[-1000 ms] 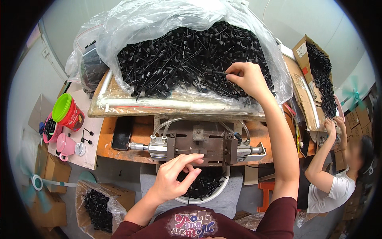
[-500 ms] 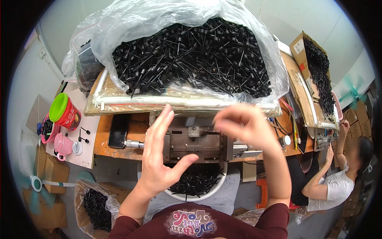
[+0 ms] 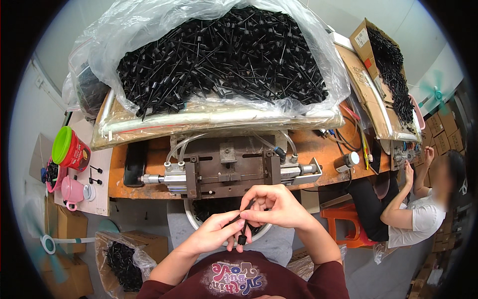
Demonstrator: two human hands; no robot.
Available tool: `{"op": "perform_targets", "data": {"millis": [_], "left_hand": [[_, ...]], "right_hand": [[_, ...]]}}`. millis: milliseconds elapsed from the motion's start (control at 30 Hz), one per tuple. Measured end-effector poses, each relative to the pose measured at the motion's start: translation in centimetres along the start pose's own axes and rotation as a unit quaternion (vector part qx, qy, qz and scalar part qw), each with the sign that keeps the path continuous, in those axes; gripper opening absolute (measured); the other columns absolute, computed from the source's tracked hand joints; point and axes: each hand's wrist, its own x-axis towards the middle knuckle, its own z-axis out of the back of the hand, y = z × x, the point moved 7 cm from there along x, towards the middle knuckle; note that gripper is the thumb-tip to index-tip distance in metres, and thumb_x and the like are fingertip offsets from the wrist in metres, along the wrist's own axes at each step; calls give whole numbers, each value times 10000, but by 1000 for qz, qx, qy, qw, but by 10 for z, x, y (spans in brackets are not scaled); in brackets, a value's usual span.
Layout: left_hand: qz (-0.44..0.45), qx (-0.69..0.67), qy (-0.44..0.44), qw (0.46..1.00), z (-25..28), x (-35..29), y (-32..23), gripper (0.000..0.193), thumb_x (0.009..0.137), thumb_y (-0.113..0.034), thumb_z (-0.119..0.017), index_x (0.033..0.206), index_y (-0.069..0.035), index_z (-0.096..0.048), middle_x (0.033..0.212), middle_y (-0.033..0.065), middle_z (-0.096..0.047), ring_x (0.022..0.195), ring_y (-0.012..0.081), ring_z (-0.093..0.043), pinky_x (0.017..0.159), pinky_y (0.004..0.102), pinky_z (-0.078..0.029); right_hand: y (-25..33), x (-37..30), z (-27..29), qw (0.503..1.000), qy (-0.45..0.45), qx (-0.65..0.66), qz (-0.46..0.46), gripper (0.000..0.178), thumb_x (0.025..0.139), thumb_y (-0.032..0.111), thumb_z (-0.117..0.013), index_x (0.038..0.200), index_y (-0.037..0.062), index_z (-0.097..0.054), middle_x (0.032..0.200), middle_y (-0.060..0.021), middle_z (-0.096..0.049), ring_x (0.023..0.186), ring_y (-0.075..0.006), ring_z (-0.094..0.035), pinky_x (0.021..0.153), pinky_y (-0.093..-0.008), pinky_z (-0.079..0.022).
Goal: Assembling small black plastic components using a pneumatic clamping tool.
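Just in front of my chest, my left hand (image 3: 217, 233) and my right hand (image 3: 275, 205) meet fingertip to fingertip. Between them are thin black stick parts with a cylindrical head (image 3: 242, 239); one head hangs below the fingers. Both hands are closed in a pinch, and my fingers partly hide how many parts each one grips. Under the hands, a white tub (image 3: 191, 215) on my lap contains more black parts, largely covered by my hands. Beyond them on the bench sits a metal clamping fixture (image 3: 228, 177), with cylinders on its left and right and clear air hoses.
A plastic-lined tray (image 3: 219, 118) heaped with black parts stands above the fixture. At left are a red bucket (image 3: 78, 154), a pink cup (image 3: 72, 190) and a few loose parts. To the right are a small jar (image 3: 347, 162) and a seated co-worker (image 3: 418, 214).
Both hands have come down from over the fixture toward my chest and together, closing on black stick parts. The view has shifted, and the fixture is now uncovered.
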Motion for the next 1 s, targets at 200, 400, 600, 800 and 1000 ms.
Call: {"op": "perform_targets", "data": {"millis": [200,400,600,800,1000], "left_hand": [[8,-100,-3,995,-5,1,15,344,1053,-253,-447,1231,22,-552,964,161,-677,792,220,-704,577,283,-577],[-42,-12,-89,995,7,1,16,312,1074,-247,-390,1135,23,-533,830,116,-658,725,186,-669,579,270,-548],[-183,-103,-272,939,30,6,9,191,1048,-225,-447,1033,-50,-522,880,89,-640,746,168,-664,654,292,-568],[-141,-89,-270,948,14,6,11,166,1034,-199,-460,1108,-87,-559,852,-40,-558,731,31,-544,602,162,-413],[-135,9,-257,957,5,2,1,210,1031,-206,-482,1140,-56,-579,941,-14,-603,796,30,-549,662,169,-431]], "right_hand": [[-10,-2,0,999,33,-26,-22,162,880,110,-748,989,13,-678,750,17,-667,674,-20,-614,600,-174,-475],[-3,-4,4,994,-82,-35,70,367,839,136,-776,1148,14,-619,783,-13,-602,592,-27,-536,530,-193,-439],[13,-46,-18,899,-222,-232,300,397,702,156,-840,1032,52,-644,1052,-106,-568,795,-230,-592,644,-312,-494],[12,-63,-33,791,-250,-392,398,346,740,143,-799,1043,16,-689,1130,-104,-606,962,-266,-590,767,-375,-470],[4,-68,-33,776,-241,-401,424,320,742,125,-793,1010,-7,-681,1123,-114,-619,919,-270,-608,740,-386,-476]]}}
